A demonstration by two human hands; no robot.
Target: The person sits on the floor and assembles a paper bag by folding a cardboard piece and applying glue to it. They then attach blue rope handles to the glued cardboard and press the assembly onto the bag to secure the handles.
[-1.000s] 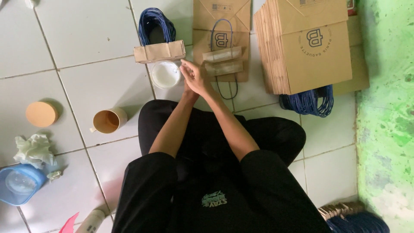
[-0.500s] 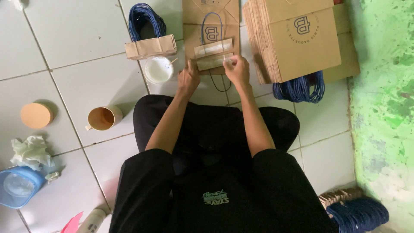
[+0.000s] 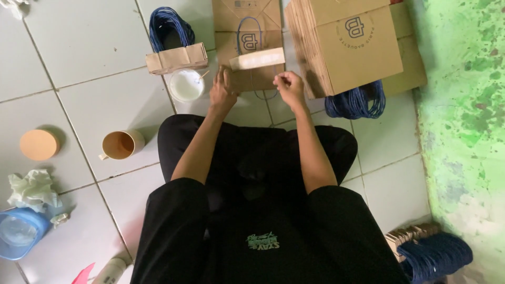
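Note:
I sit cross-legged on a white tile floor. A flat brown paper bag (image 3: 247, 31) with a blue cord handle lies in front of me. Across it rests a folded brown card strip (image 3: 258, 58). My left hand (image 3: 221, 90) lies with straight fingers on the bag's lower left edge. Curled into a pinch, my right hand (image 3: 289, 87) is at the bag's lower right, beside a loop of blue cord (image 3: 264, 96). Whether it grips the cord is unclear.
A bundle of card strips (image 3: 176, 58) with blue cords and a white cup (image 3: 185, 85) sit to the left. A thick stack of paper bags (image 3: 350, 47) and a coil of blue cord (image 3: 355, 102) are to the right. A tan mug (image 3: 122, 144), round lid (image 3: 39, 144), tissue (image 3: 32, 189) and blue tub (image 3: 18, 234) lie left.
Both hands moved onto the bag and held the card strip there. Now they have drawn back toward me, and the strip lies free on the bag.

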